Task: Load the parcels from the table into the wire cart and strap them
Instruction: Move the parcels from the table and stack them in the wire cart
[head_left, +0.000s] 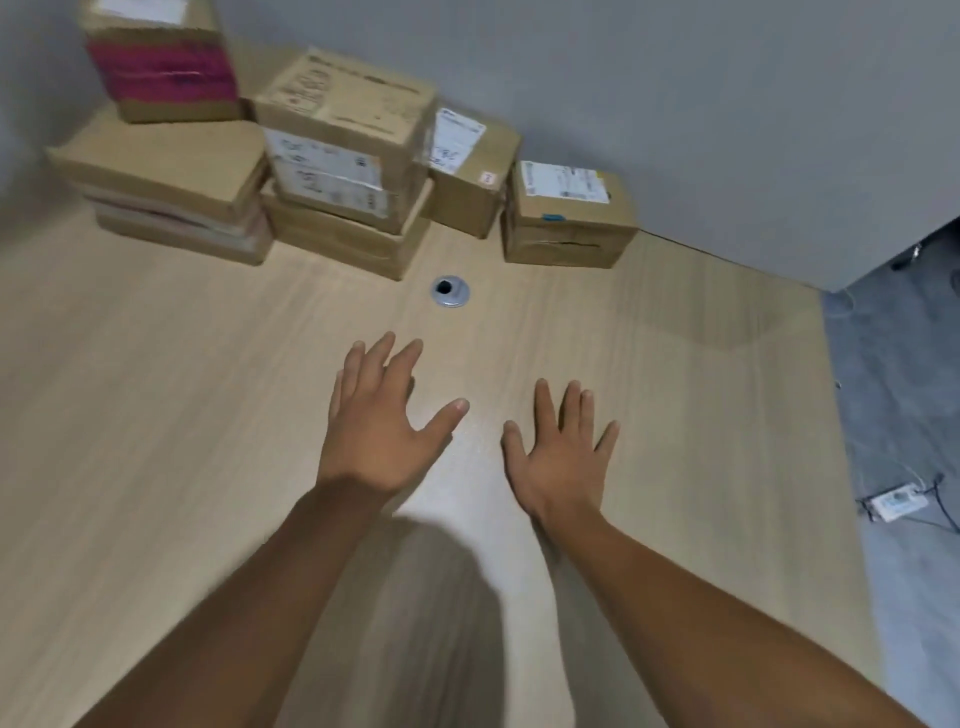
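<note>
Both the left hand (376, 434) and the right hand (563, 460) stretch out over the wooden table (156, 415) with fingers spread and holding nothing, well short of the cardboard parcels (343, 171) stacked along the table's far edge against the grey wall (675, 104), beyond a round cable grommet (450, 292)

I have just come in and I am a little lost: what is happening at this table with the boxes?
A person is reaching over a light wooden table with both bare hands. The left hand and the right hand are open with fingers spread, and they hold nothing. The cardboard parcels are stacked at the far edge against the grey wall, well beyond the hands. None has been picked up yet, and the wire cart is not in view.
</note>
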